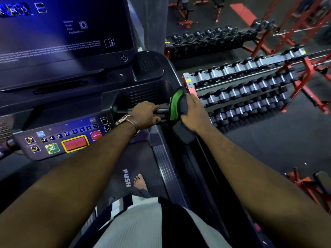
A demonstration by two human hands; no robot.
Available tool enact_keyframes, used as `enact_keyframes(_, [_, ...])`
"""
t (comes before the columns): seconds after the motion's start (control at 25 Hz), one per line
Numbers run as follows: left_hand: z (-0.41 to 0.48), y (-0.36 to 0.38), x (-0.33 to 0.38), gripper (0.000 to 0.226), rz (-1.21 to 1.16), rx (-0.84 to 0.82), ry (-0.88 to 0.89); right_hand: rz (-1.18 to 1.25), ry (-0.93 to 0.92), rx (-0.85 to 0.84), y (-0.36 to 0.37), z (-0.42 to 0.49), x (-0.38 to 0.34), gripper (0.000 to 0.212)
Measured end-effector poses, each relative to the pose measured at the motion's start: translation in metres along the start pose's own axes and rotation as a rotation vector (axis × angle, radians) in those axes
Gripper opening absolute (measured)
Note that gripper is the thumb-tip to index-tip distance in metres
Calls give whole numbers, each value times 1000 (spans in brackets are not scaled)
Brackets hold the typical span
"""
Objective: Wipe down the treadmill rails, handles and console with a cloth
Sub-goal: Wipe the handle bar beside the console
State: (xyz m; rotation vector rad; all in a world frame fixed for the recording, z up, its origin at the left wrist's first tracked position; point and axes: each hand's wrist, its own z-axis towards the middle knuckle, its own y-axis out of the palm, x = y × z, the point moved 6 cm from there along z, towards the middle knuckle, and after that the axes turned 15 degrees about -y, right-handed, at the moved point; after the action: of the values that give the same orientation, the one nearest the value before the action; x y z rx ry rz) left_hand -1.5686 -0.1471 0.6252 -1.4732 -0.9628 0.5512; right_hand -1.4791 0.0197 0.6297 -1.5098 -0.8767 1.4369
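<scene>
Looking down from the head camera, both arms reach forward over the treadmill. The left hand [146, 114] is closed round the black handle [162, 111] that juts out from the right side of the console [59, 122], fingers curled over the bar, with a brown-strapped watch [125, 121] on the wrist. Just beside it, the right hand [194, 113] lies over the cloth [176, 106], fingers bent down and clamping it against the outer end of that same handle. The cloth is grey with a bright green edge; it is bunched under the palm, and a loose grey flap hangs below the hand. The two hands are near each other, a short stretch of bare bar showing between them. On the console panel a red stop button [96, 135] glows, and above it the big screen [62, 29] shows blue graphics. Down below, a bare foot [140, 181] stands on the belt [136, 158] next to the word PUSH. Off to the right, on the gym floor, sits a dumbbell rack [241, 90] with rows of dumbbells.
</scene>
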Motion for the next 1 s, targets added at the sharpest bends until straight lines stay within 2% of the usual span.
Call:
enact_keyframes(0.16, [3,5,-2,47,2,3,-8,37,94,-35,4,-36,11,95])
enact_keyframes(0.28, [1,4,1,49,0,5,-15,367,305,-69,-6,-10,26,88])
enact_keyframes(0.4, [2,2,0,50,-2,6,-23,539,377,-41,-1,-16,51,72])
enact_keyframes(0.56, [3,6,1,44,38,17,-19,691,384,-26,5,-59,46,29])
enact_keyframes(0.6, [3,5,1,44,35,18,-26,745,380,-31,5,-51,46,31])
enact_keyframes(0.72, [3,3,1,46,19,7,-33,904,437,-41,15,-18,63,72])
enact_keyframes(0.8, [2,1,2,46,21,12,-26,895,398,0,20,-15,66,59])
enact_keyframes(0.88, [2,1,2,48,26,14,-18,881,441,22,15,-31,56,49])
enact_keyframes(1.0, [1,2,2,49,29,14,-34,851,532,-29,15,-22,58,60])
